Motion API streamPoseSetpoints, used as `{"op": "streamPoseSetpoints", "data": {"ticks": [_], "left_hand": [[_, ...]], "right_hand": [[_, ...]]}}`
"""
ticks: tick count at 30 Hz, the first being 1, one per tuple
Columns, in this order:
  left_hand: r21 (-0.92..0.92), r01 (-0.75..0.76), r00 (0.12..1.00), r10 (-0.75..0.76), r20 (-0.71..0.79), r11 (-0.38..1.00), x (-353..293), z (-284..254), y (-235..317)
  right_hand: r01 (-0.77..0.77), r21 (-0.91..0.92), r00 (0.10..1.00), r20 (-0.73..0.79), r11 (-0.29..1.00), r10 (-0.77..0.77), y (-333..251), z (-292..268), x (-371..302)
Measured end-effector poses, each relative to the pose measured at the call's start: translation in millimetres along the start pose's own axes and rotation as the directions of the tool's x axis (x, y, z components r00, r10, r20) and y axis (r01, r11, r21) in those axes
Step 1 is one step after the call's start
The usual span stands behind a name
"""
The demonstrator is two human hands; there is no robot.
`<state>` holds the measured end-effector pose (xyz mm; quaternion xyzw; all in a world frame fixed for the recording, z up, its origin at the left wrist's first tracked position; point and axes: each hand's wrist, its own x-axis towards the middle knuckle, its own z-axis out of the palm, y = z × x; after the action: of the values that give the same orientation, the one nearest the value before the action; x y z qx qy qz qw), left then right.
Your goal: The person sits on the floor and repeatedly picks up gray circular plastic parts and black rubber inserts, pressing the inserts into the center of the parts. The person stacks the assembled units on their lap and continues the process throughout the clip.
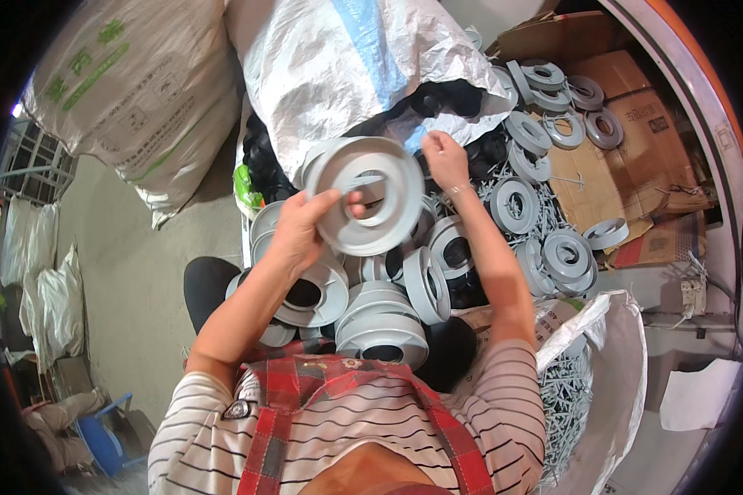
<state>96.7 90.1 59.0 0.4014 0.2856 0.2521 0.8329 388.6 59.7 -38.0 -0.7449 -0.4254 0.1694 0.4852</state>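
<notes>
My left hand (pixel 305 223) grips a round grey plastic ring (pixel 335 169), its thumb on the face and a fingertip showing in the centre hole. The ring is raised over a pile of similar grey rings (pixel 380 318) at my lap. To its right, my right hand (pixel 447 158) is closed with fingers pinched together beside the open mouth of a white woven sack (pixel 305 82). What those fingers hold, if anything, cannot be made out. Dark, shiny parts (pixel 450 99) show inside the sack's mouth.
More grey rings (pixel 516 205) lie at the right among thin grey plastic strips and on flattened cardboard (pixel 636 157). A sack of grey strips (pixel 565 396) stands at lower right. Another large white sack (pixel 149 82) is at upper left. A blue stool (pixel 107 433) stands at lower left.
</notes>
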Motion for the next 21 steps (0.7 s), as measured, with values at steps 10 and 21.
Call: {"op": "streamPoseSetpoints", "data": {"ticks": [10,21], "left_hand": [[0.106,-0.212,0.966,0.225,-0.131,0.972,-29,-9,7],[0.044,-0.159,0.984,0.155,0.085,0.986,-60,3,-13]], "right_hand": [[-0.071,-0.494,0.98,-0.197,0.866,-0.032,58,9,10],[0.346,-0.225,0.902,0.347,0.911,-0.257,-173,-26,-139]]}}
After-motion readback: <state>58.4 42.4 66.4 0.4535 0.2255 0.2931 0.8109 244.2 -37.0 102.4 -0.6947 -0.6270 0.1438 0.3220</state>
